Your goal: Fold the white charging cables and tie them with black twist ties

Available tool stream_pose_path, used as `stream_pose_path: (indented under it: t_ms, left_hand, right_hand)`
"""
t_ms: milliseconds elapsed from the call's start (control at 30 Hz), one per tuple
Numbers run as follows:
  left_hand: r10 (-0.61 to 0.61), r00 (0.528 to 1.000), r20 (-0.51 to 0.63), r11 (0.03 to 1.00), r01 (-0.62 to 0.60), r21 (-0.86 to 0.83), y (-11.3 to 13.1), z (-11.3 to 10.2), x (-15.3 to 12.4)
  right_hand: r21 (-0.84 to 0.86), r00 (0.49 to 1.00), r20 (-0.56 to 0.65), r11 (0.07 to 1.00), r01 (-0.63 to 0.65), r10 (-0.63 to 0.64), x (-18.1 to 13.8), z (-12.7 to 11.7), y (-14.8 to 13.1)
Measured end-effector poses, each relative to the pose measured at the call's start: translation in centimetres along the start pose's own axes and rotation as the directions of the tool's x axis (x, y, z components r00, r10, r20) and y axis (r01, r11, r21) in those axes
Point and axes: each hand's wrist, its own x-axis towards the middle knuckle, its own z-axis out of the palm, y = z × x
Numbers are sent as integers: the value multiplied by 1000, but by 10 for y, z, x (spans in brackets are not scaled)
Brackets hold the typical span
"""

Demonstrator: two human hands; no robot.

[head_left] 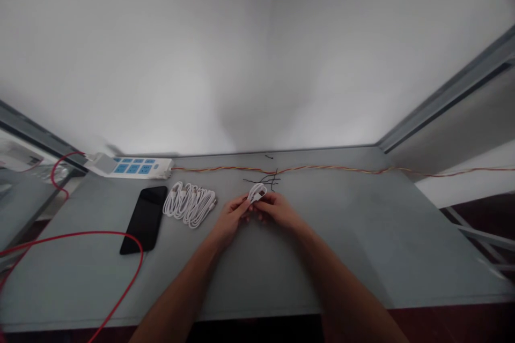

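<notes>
A coiled white charging cable is held up between my two hands near the middle of the table. The fingers of my left hand pinch the coil from its left side. From the other side, the fingers of my right hand close on it near its dark-tipped plug. Just behind the coil lie several thin black twist ties, loosely crossed. To the left of my left hand rests a row of several coiled white cables, side by side.
A black smartphone lies left of the coils, with a red cable looping over its lower part. Behind it stands a white power strip with blue sockets. Its twisted red-yellow wire runs along the back of the grey table, beneath the white wall.
</notes>
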Motion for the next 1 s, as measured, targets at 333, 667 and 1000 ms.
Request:
stream_pose_path:
  t_ms: [333, 667, 1000]
  left_hand:
    - [372, 925, 78, 527, -279, 803, -10, -3, 2]
    - [390, 907, 160, 153, -235, 960, -16, -1, 2]
    - [443, 882, 159, 127, -237, 963, -20, 2, -2]
  right_hand:
    - [15, 991, -84, 995, -99, 100, 2, 7, 4]
    - [80, 986, -70, 986, -146, 152, -1, 8, 2]
    - [125, 988, -68, 984, -131, 140, 0, 5, 2]
